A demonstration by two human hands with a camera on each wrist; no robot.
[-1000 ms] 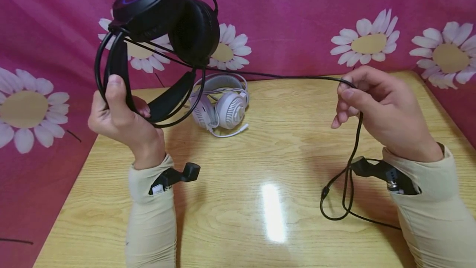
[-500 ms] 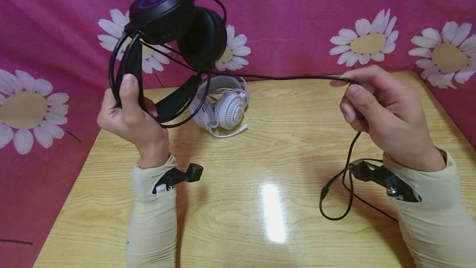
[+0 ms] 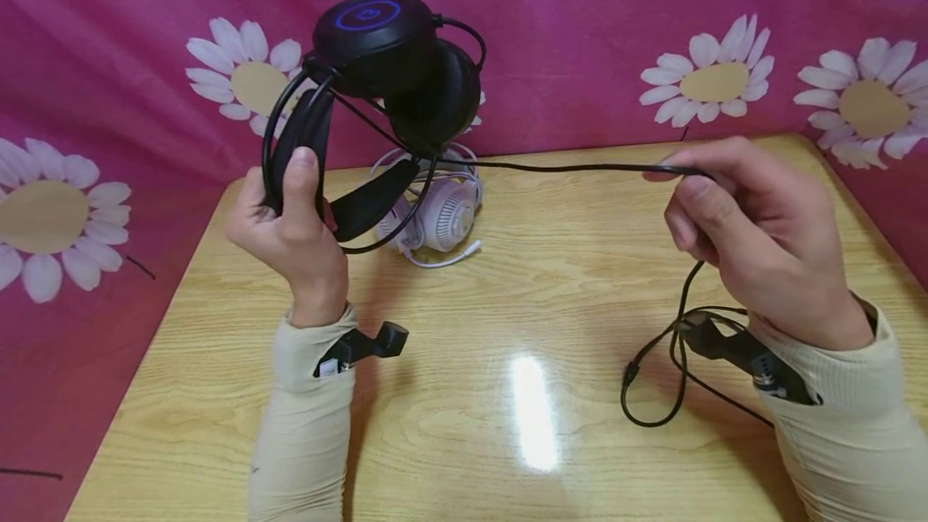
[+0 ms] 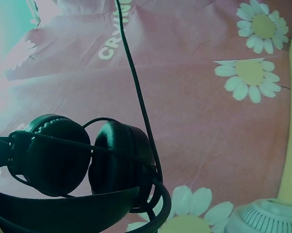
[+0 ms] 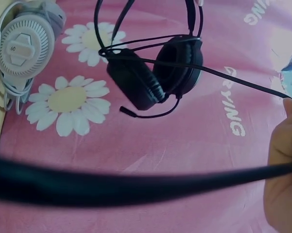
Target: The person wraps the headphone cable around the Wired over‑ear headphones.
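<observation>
My left hand (image 3: 293, 228) grips the padded headband of a black over-ear headset (image 3: 380, 47), thumb over the band, holding it up above the table with the ear cups at the top. A lit blue-purple ring shows on the nearer cup. The headset's boom microphone (image 5: 128, 111) shows in the right wrist view. From the headset a black cable (image 3: 558, 168) runs nearly straight across to my right hand (image 3: 768, 236), which pinches it between thumb and fingers. Below that hand the rest of the cable hangs down and lies looped on the table.
A white headset (image 3: 449, 214) with a boom microphone lies at the back of the wooden table (image 3: 464, 329), partly hidden behind the black one. A pink cloth (image 3: 565, 47) with daisies hangs around the back and sides.
My left hand has carried the black headset rightward and slightly down. My right hand has shifted its hold on the cable and sunk a little; its fingers are more curled now.
</observation>
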